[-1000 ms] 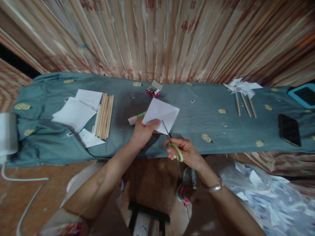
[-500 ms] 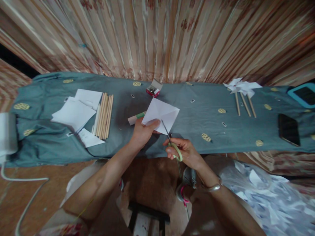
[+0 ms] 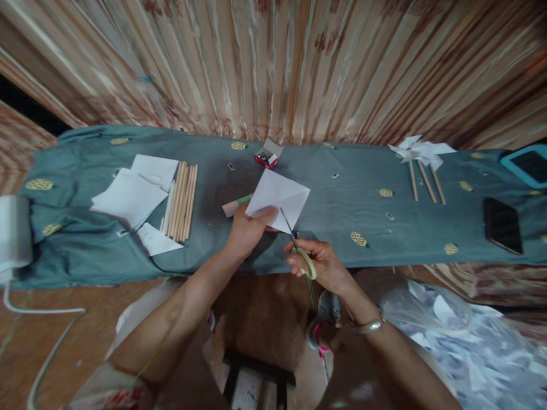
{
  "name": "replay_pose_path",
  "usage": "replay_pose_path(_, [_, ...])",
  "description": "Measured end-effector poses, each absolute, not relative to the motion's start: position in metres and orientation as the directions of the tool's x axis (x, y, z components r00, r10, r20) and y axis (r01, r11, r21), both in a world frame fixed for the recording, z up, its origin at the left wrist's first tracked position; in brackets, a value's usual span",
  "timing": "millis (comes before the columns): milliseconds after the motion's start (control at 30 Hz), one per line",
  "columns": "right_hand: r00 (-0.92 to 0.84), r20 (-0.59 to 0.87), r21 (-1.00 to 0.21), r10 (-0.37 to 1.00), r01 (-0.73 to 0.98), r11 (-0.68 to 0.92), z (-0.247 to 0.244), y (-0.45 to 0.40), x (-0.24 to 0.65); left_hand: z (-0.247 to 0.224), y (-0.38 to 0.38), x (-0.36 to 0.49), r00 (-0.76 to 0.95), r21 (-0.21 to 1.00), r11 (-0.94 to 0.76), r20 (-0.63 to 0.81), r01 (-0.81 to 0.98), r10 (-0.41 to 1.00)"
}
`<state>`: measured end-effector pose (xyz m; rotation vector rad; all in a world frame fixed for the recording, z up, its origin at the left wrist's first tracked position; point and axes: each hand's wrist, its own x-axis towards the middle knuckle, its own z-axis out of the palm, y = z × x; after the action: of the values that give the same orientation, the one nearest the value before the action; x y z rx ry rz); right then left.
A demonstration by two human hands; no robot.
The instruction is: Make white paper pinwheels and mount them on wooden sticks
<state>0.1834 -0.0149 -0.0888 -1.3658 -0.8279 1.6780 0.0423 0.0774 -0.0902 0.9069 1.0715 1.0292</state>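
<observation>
My left hand (image 3: 250, 230) pinches a square sheet of white paper (image 3: 280, 191) with crease lines across it, thumb on top. In my right hand (image 3: 318, 262) are scissors (image 3: 308, 265) with pale green handles; their blades lie at the paper's near corner, pointing towards its middle. Beneath the paper, a flat strip (image 3: 233, 208) with a green band shows partly on the cloth. Just beyond stands a small open red box (image 3: 265, 159) of shiny metal pieces, too small to name.
Wooden sticks (image 3: 183, 202) and white paper sheets (image 3: 130, 196) lie left on the green cloth (image 3: 222, 250). Paper pinwheels (image 3: 421, 152) on sticks, a black phone (image 3: 502, 225) and a blue-framed device (image 3: 527, 165) lie right. A plastic bag of paper pieces (image 3: 465, 347) stands below.
The paper has tilted very slightly in my left hand. Both hands and the scissors stay nearly where they were.
</observation>
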Motion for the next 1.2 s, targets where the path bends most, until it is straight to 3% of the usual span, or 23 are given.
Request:
replay_pose_path(300, [-0.091, -0.447, -0.873, 0.89, -0.171, -0.456, -0.088, -0.015, 0.182, -0.092, 0.078, 0.042, 0.129, 0.925, 0.271, -0.245, -0.265, 0.961])
replay_pose_path(567, [-0.165, -0.425, -0.887, 0.89, -0.12, -0.446, -0.09, -0.02, 0.182, -0.087, 0.08, 0.042, 0.158, 0.843, 0.324, -0.283, -0.43, 0.946])
replay_pose_path(800, [-0.196, -0.337, -0.935, 0.921, -0.048, -0.352, -0.088, -0.024, 0.2, -0.079, 0.094, 0.033, 0.111, 0.843, 0.271, -0.249, -0.465, 0.962])
replay_pose_path(900, [0.048, -0.25, -0.967, 0.967, -0.07, -0.246, -0.086, -0.018, 0.214, -0.084, 0.093, 0.032, 0.076, 0.894, 0.249, -0.238, -0.373, 0.968])
replay_pose_path(1000, [0.318, -0.154, -0.988, 0.935, -0.079, -0.136, -0.083, -0.01, 0.228, -0.09, 0.086, 0.036, 0.115, 0.955, 0.243, -0.226, -0.17, 0.967])
replay_pose_path(1100, [0.421, -0.082, -0.995, 0.903, -0.079, -0.054, -0.079, -0.004, 0.237, -0.095, 0.076, 0.042, 0.238, 0.974, 0.226, -0.226, 0.027, 0.945])
replay_pose_path(1200, [0.408, -0.055, -0.996, 0.911, -0.08, -0.024, -0.075, 0.002, 0.238, -0.096, 0.068, 0.049, 0.395, 0.973, 0.194, -0.229, 0.127, 0.89])
